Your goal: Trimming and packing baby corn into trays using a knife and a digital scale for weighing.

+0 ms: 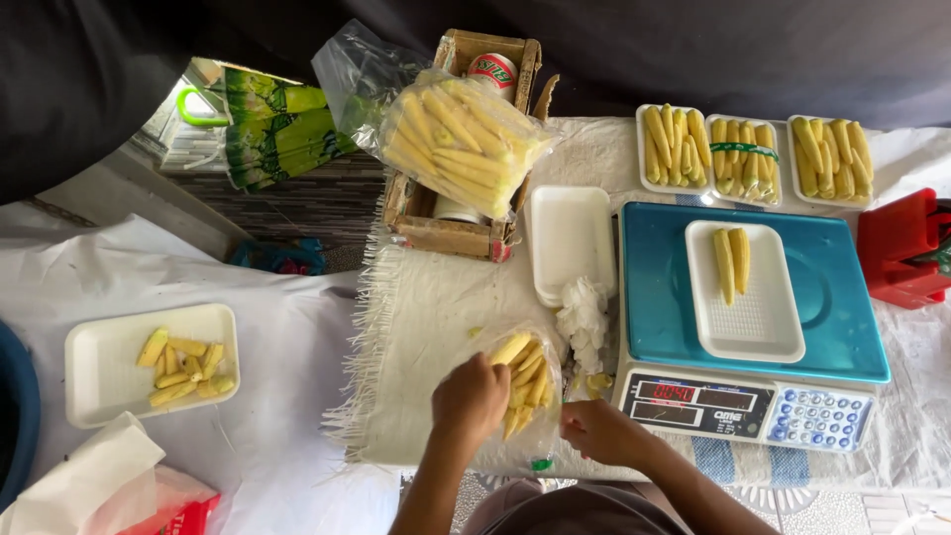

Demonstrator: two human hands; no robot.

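My left hand (469,397) is shut around several baby corn ears inside a small clear plastic bag (528,381) lying on the white woven mat. My right hand (594,430) pinches the bag's near edge, just left of the scale's display. A white foam tray (748,302) holding two baby corn ears (732,262) rests on the teal platform of the digital scale (842,327).
Three filled trays of baby corn (753,149) line the far edge. A large bag of baby corn (458,139) sits on a wooden crate with a can. Empty foam trays (570,243) are stacked centre. A tray of cut corn pieces (109,372) lies left; a red box (901,248) stands right.
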